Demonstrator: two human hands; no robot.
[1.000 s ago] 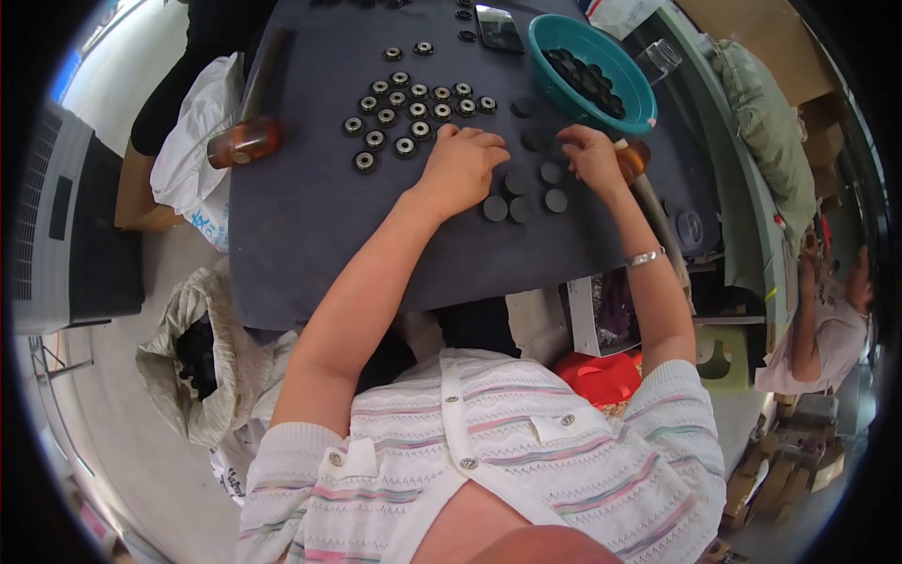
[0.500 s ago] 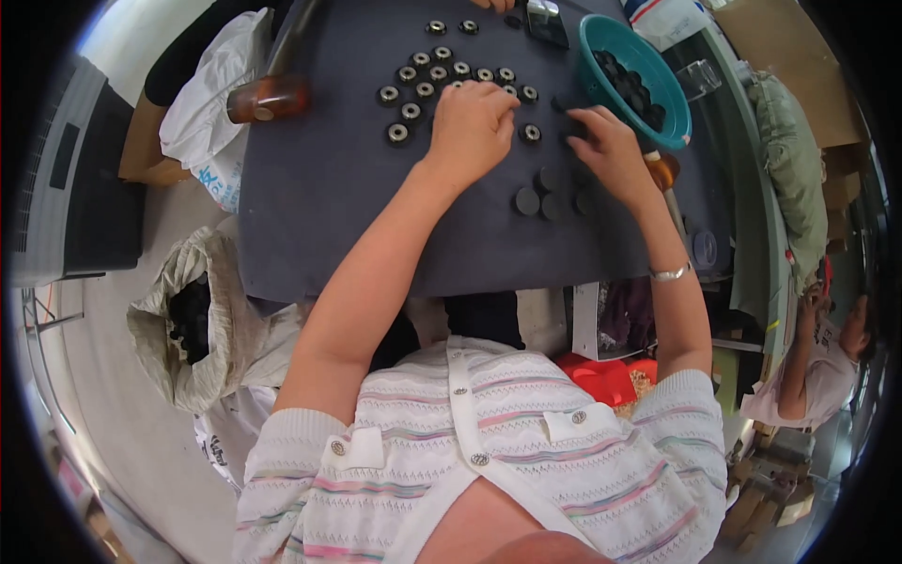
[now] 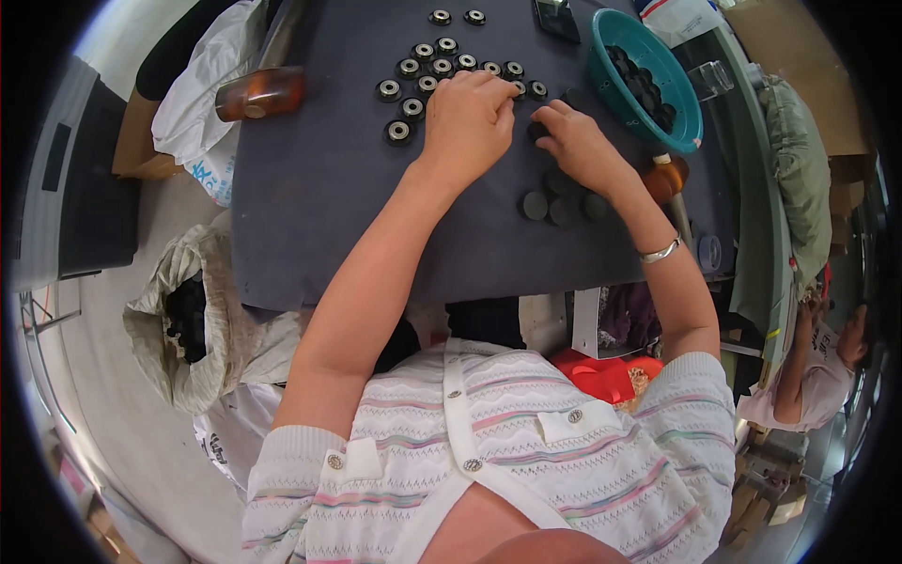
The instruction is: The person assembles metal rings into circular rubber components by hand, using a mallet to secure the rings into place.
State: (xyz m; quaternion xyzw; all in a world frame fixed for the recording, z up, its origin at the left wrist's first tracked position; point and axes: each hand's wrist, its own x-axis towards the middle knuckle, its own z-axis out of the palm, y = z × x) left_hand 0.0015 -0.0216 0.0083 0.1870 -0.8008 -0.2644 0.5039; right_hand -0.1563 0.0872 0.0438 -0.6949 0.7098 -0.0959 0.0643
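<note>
Your dark grey cloth-covered worktop (image 3: 319,197) has its broadest bare stretch from 7 to 9 o'clock of your hands, running to the near edge, where the cloth hangs over. The right edge lies close at 3 o'clock, past the teal plastic basket (image 3: 678,94).

Your left hand (image 3: 467,122) lies palm down, fingers curled onto the cloth among the black-and-silver ring-shaped parts (image 3: 423,70); whether it grips one cannot be told. Your right hand (image 3: 578,146) sits just beside it at 3 o'clock, fingertips pinched on a small round black cap (image 3: 536,132) between the two hands. The cap lies flat on the cloth; being round, it shows no long axis.

The ring-shaped parts lie flat, holes upward, in loose rows from 10 to 12 o'clock of your left hand. A cluster of flat black discs (image 3: 559,202) lies at 6 o'clock of your right hand, partly under the wrist. The basket, at 2 o'clock, holds more black pieces. An amber bottle (image 3: 258,94) lies on its side at 9 o'clock, long axis across the worktop. A second amber piece (image 3: 665,177) stands just beside your right forearm at 3 o'clock, crowding it. A sack of dark parts (image 3: 188,320) stands on the floor at 8 o'clock.
</note>
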